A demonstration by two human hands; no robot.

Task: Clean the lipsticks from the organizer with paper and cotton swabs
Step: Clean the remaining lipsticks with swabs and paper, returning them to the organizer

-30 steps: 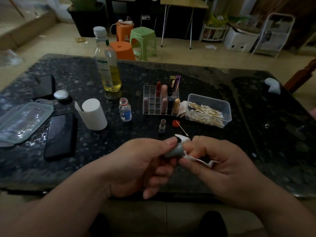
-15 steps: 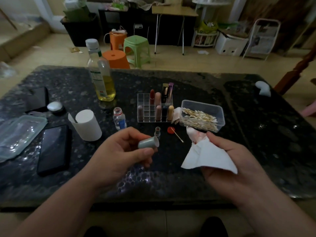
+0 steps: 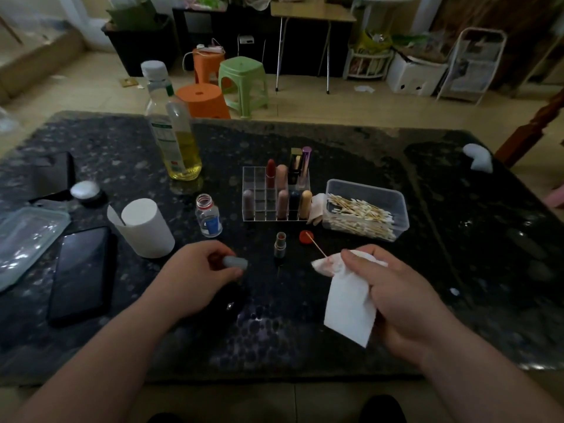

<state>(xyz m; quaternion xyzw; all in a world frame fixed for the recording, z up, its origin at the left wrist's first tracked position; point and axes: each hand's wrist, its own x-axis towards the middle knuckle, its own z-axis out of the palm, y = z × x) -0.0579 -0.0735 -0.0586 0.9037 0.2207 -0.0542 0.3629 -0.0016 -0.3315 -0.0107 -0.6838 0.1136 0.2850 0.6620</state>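
My left hand [image 3: 198, 277] pinches a small grey lipstick cap [image 3: 234, 262] low over the dark table. My right hand [image 3: 393, 296] grips a folded white paper [image 3: 348, 303] whose upper corner is stained pink. Between the hands an uncapped lipstick [image 3: 280, 245] stands upright on the table. Behind it the clear organizer [image 3: 259, 193] holds several lipsticks. A clear tub of cotton swabs [image 3: 366, 209] sits right of the organizer. One used swab [image 3: 316, 248] lies by a red bottle cap [image 3: 305, 236].
A roll of paper [image 3: 148, 227], a small open bottle [image 3: 209, 219] and a tall oil bottle [image 3: 174, 132] stand to the left. A phone [image 3: 81, 273], a clear lid [image 3: 24, 239] and a second phone [image 3: 52, 175] lie at the far left. Stools stand beyond the table.
The hands have come apart from wiping the cap. My left hand has lowered the cap toward the table, and my right hand keeps the paper, now unfolded and hanging.
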